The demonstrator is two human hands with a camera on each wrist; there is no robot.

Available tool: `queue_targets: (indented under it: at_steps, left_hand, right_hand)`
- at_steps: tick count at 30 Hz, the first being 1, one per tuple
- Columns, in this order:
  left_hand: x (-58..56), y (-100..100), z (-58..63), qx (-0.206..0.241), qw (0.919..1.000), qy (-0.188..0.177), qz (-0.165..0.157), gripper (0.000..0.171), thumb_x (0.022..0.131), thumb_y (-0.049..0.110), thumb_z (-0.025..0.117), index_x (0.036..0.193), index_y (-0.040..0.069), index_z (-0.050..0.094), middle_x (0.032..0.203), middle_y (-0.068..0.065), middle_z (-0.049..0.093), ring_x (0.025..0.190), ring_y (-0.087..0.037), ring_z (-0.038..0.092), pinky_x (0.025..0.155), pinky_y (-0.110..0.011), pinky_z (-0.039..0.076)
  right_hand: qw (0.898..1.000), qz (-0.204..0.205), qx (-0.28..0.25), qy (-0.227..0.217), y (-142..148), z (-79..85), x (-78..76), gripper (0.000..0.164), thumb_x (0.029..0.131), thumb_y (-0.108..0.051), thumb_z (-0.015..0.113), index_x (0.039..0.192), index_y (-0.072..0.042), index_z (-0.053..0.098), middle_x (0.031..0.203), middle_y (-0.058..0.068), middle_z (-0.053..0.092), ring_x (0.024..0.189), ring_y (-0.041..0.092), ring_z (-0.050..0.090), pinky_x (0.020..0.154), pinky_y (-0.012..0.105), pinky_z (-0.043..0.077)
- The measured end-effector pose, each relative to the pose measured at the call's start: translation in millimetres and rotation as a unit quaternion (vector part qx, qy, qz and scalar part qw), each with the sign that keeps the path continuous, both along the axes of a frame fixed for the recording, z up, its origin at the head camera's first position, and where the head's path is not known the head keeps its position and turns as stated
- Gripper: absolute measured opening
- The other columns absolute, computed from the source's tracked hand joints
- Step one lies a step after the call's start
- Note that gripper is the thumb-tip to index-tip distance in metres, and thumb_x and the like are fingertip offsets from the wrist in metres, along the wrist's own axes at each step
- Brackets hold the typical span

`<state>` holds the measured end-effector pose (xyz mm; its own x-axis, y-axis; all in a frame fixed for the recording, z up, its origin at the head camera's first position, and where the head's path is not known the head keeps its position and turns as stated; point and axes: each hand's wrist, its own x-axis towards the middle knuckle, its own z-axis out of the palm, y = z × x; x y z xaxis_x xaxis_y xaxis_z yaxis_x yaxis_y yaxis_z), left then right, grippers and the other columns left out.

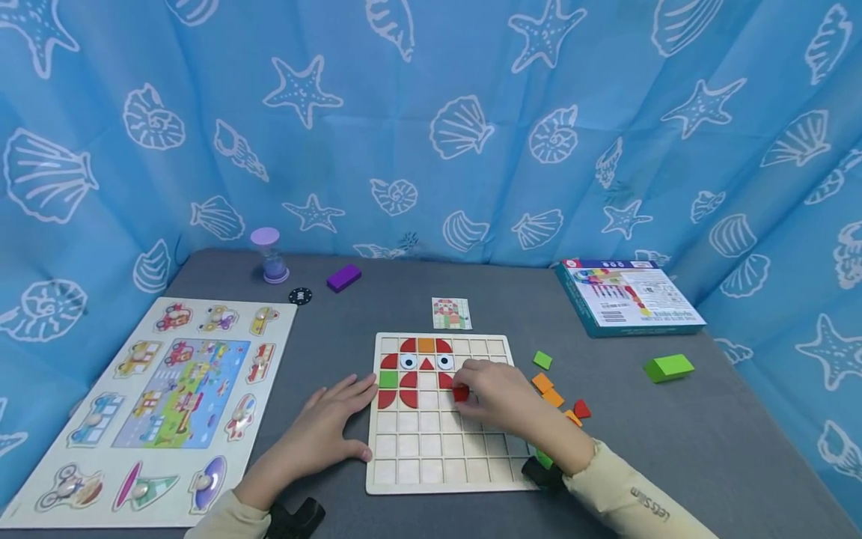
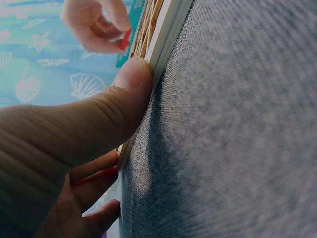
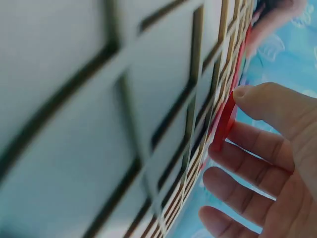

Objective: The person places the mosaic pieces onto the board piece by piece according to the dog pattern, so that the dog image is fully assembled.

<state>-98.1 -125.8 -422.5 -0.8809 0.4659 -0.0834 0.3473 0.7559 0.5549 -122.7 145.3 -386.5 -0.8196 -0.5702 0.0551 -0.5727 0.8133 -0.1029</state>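
A wooden grid board (image 1: 397,447) lies on the table, its upper left cells filled with red, orange, green and eye-printed tiles. My left hand (image 1: 334,421) rests at the board's left edge, fingers spread; in the left wrist view the thumb (image 2: 133,79) touches the edge. Between thumb and fingers my right hand (image 1: 497,393) pinches a red tile (image 3: 225,123), held just over the cells right of the lower red pieces. The right wrist view shows that tile tilted close to the grid. My right hand covers some cells in the head view.
Loose orange (image 1: 542,383), red (image 1: 582,409) and green tiles (image 1: 542,360) lie right of the board. A pattern card (image 1: 451,314) sits behind it. Around stand a peg puzzle (image 1: 269,329), a sand timer (image 1: 274,263), a purple block (image 1: 344,278), a green block (image 1: 669,367) and a box (image 1: 629,298).
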Motion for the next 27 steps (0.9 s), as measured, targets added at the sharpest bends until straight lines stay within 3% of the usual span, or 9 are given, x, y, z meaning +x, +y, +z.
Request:
queue_targets:
  at_steps: [5, 10, 19, 27]
  left_hand:
    - [-0.4, 0, 0.1, 0.003, 1.0, 0.002, -0.001, 0.088, 0.059, 0.038, 0.078, 0.135, 0.014, 0.04, 0.144, 0.004, 0.029, 0.133, -0.025, 0.021, 0.101, -0.059, 0.014]
    - [-0.4, 0, 0.5, 0.008, 0.9999, 0.009, -0.003, 0.087, 0.059, 0.037, 0.078, 0.134, 0.013, 0.041, 0.143, 0.003, 0.03, 0.133, -0.026, 0.022, 0.1, -0.059, 0.015]
    - [-0.2, 1, 2.3, -0.001, 1.0, 0.004, -0.002, 0.088, 0.059, 0.037, 0.078, 0.134, 0.014, 0.04, 0.143, 0.003, 0.03, 0.133, -0.026, 0.021, 0.101, -0.058, 0.014]
    - [-0.2, 1, 1.4, -0.006, 1.0, -0.006, 0.004, 0.087, 0.059, 0.037, 0.078, 0.135, 0.015, 0.04, 0.144, 0.004, 0.03, 0.133, -0.025, 0.021, 0.102, -0.058, 0.013]
  right_hand:
    - [0.999, 0.015, 0.031, 0.02, -14, -4.1, -2.0, 0.02, 0.072, -0.032, 0.069, 0.086, -0.018, 0.067, 0.077, -0.008, 0.059, 0.062, 0.005, 0.046, 0.055, 0.019, 0.042]
    - [0.999, 0.012, 0.042, 0.007, -18, -2.2, -1.8, 0.023, 0.072, -0.031, 0.071, 0.089, -0.017, 0.067, 0.079, -0.006, 0.06, 0.064, 0.006, 0.048, 0.057, 0.021, 0.043]
    - [0.999, 0.016, 0.031, -0.025, -17, 0.9, 1.1, 0.022, 0.075, -0.021, 0.07, 0.096, -0.017, 0.069, 0.085, -0.005, 0.061, 0.069, 0.006, 0.05, 0.063, 0.023, 0.046]
    - [0.999, -0.002, 0.018, -0.029, -9, 2.9, 1.2, 0.025, 0.074, -0.021, 0.071, 0.099, -0.021, 0.069, 0.088, -0.006, 0.061, 0.072, 0.006, 0.052, 0.063, 0.022, 0.046]
